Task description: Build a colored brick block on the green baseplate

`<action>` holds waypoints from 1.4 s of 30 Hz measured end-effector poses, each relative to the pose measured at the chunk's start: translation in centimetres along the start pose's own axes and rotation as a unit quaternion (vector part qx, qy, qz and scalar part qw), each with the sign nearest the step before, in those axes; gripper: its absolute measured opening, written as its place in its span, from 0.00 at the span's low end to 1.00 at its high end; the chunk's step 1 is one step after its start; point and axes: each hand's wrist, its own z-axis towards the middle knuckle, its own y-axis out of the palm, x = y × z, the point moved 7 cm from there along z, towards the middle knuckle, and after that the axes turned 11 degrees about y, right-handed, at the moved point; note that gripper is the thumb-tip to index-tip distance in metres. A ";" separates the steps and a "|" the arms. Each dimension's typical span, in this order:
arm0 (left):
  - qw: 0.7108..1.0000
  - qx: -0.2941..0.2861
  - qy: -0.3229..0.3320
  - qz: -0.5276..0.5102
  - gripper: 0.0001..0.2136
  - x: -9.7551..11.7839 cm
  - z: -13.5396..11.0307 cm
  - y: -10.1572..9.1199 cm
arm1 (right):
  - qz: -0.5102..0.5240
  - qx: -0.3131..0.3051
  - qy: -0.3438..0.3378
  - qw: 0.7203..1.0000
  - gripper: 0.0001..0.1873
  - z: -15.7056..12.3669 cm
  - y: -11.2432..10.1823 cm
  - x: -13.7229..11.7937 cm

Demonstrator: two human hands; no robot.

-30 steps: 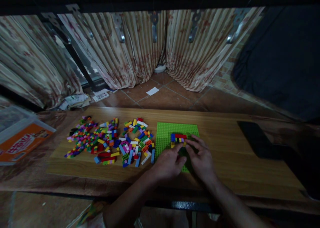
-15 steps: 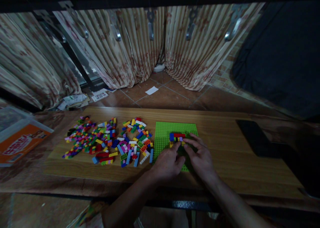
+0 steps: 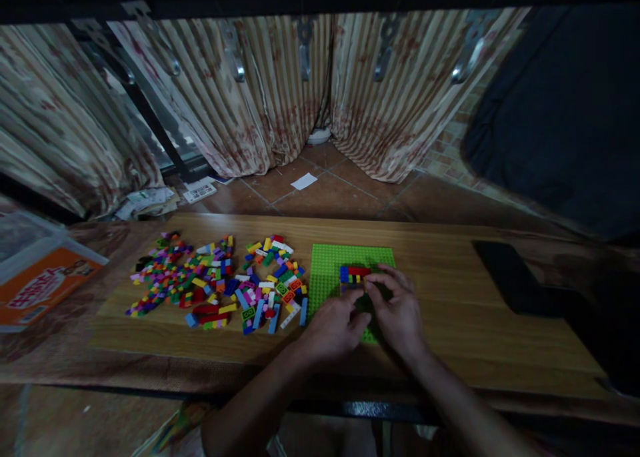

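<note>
Left hand and right hand crowding the brick build on the green baseplate, fingers part-curled; whether either grip is holding a brick, I can't tell

One green baseplate, one box, six metal brackets

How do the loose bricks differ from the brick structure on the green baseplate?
The loose bricks lie scattered on the wooden board; the brick structure sits compactly on the green baseplate. The loose bricks spread wider than the brick structure. No hand touches the loose bricks, while the left hand and right hand are at the brick structure. Both include red, blue and yellow.
</note>
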 end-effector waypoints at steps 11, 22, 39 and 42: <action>0.984 0.107 -0.088 0.116 0.09 -2.6 -1.7 -5.4 | -0.048 -0.028 -0.107 0.993 0.08 -1.3 0.3 -2.6; 0.962 0.037 -0.053 0.265 0.09 -1.3 -1.2 -3.7 | -0.031 -0.036 -0.115 0.992 0.08 -1.5 0.3 -2.9; 0.925 0.110 -0.124 -0.342 0.17 -2.4 -0.8 -2.9 | 0.018 -0.064 -0.167 0.984 0.09 -1.9 -0.1 -4.6; 0.913 0.113 -0.132 -0.369 0.19 -2.5 -0.8 -2.5 | 0.011 -0.049 -0.182 0.982 0.07 -2.0 -0.5 -4.9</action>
